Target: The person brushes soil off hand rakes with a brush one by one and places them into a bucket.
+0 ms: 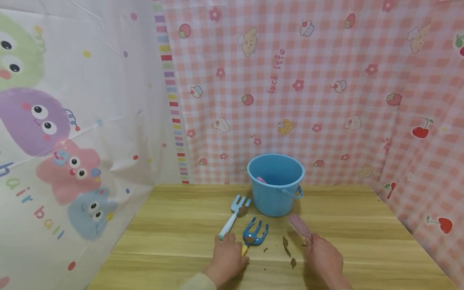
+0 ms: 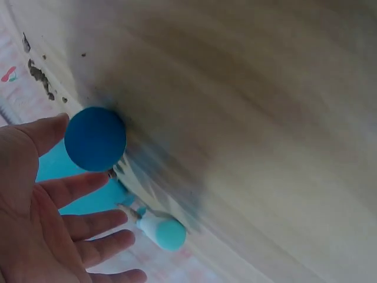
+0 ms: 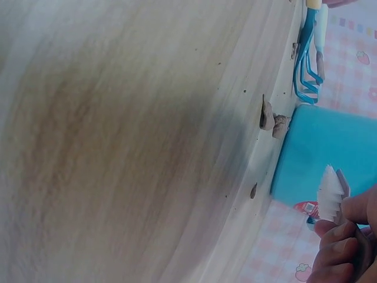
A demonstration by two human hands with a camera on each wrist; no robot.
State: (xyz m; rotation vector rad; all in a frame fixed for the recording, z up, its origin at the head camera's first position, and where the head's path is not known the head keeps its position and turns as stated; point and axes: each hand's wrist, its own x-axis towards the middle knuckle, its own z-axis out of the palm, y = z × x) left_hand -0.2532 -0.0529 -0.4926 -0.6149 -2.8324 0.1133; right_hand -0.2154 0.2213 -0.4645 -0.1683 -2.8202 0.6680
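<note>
A small brush [image 1: 300,226] with a pinkish back is gripped in my right hand [image 1: 324,255]; its white bristles [image 3: 330,197] show in the right wrist view. My left hand [image 1: 228,257] is at the yellow handle [image 1: 244,250] of a dark blue hand rake [image 1: 255,238]. The left wrist view has the thumb and index finger on either side of the handle's blue end [image 2: 95,139], fingers fairly straight. Just beyond that hand lies a light blue fork [image 1: 229,224]. Brown dry bits lie on the rake and the fork.
A blue bucket [image 1: 273,199] stands at the back of the wooden table [image 1: 174,233], a pink item [image 1: 261,179] inside it. Several dry leaf pieces [image 1: 293,263] and crumbs are scattered between the hands. Patterned cloths [image 1: 326,121] hang behind and at both sides.
</note>
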